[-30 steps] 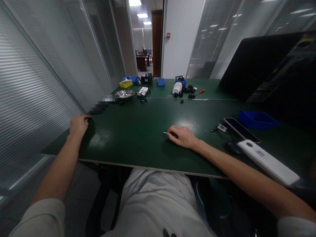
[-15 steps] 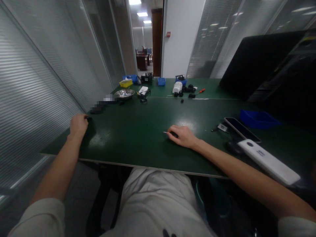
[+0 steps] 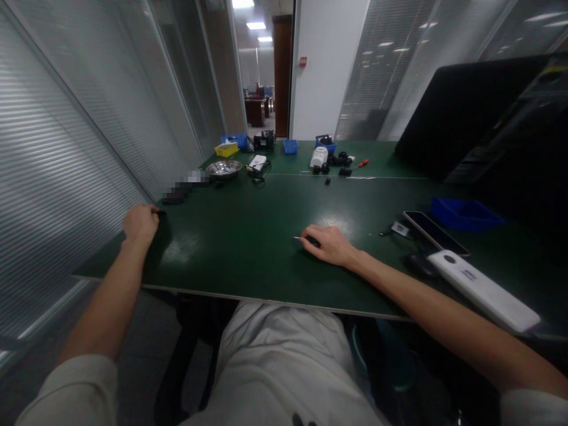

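Observation:
At the left end of the green table (image 3: 248, 248), my left hand (image 3: 140, 225) is closed with its fingertips on a small dark object (image 3: 161, 212), too small to name. My right hand (image 3: 329, 244) rests on the middle of the tabletop. Its thumb and fingers are closed on a slim tool with a thin silver tip (image 3: 296, 238), which points left. A dark part of it shows inside the curled fingers; the exact kind is unclear. Beyond my left hand lie dark and pale items, partly pixelated.
A metal bowl (image 3: 224, 170), a yellow tray (image 3: 226, 149), a white device with cables (image 3: 257, 163), a white adapter (image 3: 319, 157) and a red screwdriver (image 3: 362, 163) lie toward the back. On the right are a phone (image 3: 435, 232), a long white device (image 3: 483, 290), and a blue tray (image 3: 465, 213).
My left hand has shifted very slightly to the left, with the small dark object still at its fingertips. The right hand and its tool look unmoved.

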`<state>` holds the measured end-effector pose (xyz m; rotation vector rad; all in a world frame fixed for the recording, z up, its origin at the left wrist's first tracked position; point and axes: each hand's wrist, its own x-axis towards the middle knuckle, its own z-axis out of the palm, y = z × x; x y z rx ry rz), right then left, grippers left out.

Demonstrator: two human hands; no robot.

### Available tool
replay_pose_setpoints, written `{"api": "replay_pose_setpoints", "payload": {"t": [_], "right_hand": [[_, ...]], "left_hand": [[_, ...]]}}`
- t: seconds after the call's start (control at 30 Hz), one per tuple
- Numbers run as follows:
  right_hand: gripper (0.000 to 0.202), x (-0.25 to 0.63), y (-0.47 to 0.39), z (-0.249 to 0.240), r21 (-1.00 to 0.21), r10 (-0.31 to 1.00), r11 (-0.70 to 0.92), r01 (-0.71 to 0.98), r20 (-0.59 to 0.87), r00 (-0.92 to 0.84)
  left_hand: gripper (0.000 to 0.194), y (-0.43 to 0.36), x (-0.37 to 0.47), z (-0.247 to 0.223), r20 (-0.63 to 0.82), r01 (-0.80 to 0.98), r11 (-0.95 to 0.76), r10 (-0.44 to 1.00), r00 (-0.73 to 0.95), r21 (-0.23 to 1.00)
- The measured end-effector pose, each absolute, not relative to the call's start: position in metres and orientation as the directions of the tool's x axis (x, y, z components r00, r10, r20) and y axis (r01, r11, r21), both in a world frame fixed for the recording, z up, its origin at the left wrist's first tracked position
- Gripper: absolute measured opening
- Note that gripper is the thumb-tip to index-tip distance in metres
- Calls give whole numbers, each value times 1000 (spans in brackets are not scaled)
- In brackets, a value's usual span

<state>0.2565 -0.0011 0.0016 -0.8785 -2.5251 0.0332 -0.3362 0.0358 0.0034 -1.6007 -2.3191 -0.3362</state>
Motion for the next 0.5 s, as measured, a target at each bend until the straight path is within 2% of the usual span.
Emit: {"api": "replay_pose_setpoints", "payload": {"t": [0.3, 0.5], "right_hand": [[26, 257, -1, 2, -179, 596, 794, 581, 413, -689], [26, 257, 0, 2, -168, 593, 796, 582, 411, -692]], "left_hand": [[38, 35, -335, 5, 350, 930, 368, 870, -346, 6], [40, 27, -329, 6, 362, 956, 294, 892, -270, -11]]}}
